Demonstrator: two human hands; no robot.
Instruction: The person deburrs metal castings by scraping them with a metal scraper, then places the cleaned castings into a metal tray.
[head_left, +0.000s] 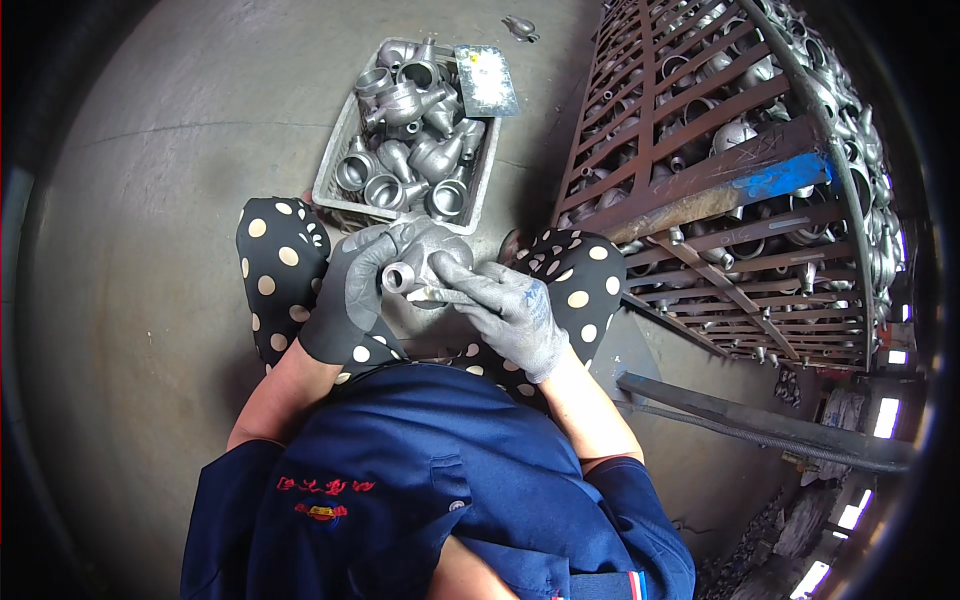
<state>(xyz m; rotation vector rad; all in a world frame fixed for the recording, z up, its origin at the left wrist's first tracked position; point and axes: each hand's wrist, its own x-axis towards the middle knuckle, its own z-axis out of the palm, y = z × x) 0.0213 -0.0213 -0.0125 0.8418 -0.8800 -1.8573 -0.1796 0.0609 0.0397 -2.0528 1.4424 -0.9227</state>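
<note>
Between my knees I hold a grey metal casting (432, 245), a hollow rounded body with a short round pipe opening turned toward me. My left hand (358, 275), in a dark grey glove, is closed round its left side. My right hand (505, 308), in a lighter grey glove, grips it from the right, with the thumb over the top. A thin pale strip shows by the right fingertips; whether it is a tool or part of the glove I cannot tell. The casting's underside is hidden.
Just beyond my knees stands a grey plastic crate (328, 165) heaped with similar castings. A flat metal plate (487, 80) lies across its far right corner. To the right rises a rusty barred metal cage (690, 160) full of castings. One loose casting (521, 28) lies on the floor. A metal bar (760, 425) juts in at right.
</note>
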